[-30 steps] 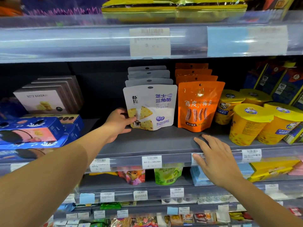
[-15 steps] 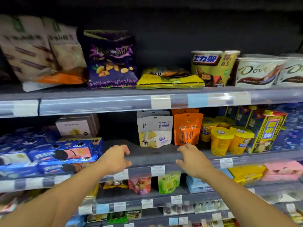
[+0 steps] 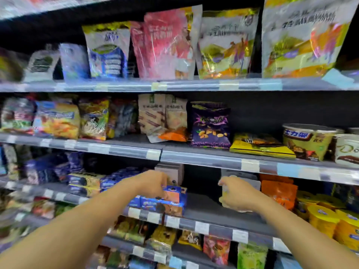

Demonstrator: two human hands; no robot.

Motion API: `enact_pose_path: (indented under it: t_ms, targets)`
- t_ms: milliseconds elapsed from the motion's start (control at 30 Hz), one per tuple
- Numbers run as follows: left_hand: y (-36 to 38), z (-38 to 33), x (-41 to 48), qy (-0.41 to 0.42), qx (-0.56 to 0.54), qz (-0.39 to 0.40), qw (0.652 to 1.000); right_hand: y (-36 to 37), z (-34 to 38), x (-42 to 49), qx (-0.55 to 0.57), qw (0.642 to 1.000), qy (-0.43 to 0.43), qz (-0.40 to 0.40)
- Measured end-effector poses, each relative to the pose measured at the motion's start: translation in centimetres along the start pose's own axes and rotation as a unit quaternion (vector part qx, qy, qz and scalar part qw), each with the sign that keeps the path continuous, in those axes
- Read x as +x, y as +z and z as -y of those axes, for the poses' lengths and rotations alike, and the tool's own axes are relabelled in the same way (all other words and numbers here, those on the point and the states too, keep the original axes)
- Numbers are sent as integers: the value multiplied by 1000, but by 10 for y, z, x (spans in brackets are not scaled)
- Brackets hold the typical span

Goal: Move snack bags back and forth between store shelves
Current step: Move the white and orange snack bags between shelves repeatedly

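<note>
Your left hand [image 3: 153,184] and right hand [image 3: 238,195] are now higher than half a second ago, when both were at the shelf edge [image 3: 202,227]. The view has also tilted up, so one more shelf shows at the top.

The fingers of your left hand are curled in front of the blue biscuit boxes [image 3: 161,202]; with the blur I cannot tell if they hold anything. Your right hand covers the front of the white snack pouches [image 3: 240,176], fingers bent, and I cannot tell if it grasps one. These pouches stand in their row on this shelf, with the orange pouches [image 3: 277,191] just beside them and the yellow cups [image 3: 322,220] further right.

The middle shelf [image 3: 194,158] carries a purple bag [image 3: 210,125] standing upright and a yellow bag [image 3: 260,144] lying flat beside it. On the top shelf [image 3: 194,85] stand large bags, among them a pink bag [image 3: 165,43].
</note>
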State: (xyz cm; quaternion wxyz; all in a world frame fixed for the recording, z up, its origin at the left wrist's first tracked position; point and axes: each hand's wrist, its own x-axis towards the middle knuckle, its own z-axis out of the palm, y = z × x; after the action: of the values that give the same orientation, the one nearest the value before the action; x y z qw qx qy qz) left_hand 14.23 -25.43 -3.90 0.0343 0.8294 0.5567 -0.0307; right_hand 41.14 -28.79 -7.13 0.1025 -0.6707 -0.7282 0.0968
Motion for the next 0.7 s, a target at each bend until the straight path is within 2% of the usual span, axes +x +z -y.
enact_pose_path:
  t_ms: [333, 533, 700]
  targets:
    - [-55, 113, 18, -15, -61, -78, 995, -48, 91, 56, -51, 994, -51, -86]
    - [-74, 190, 84, 23, -74, -110, 991, -58, 130, 136, -88, 990, -29, -108]
    - [-78, 227, 149, 67, -88, -122, 986, -59, 138, 189, -142, 983, 3, -120]
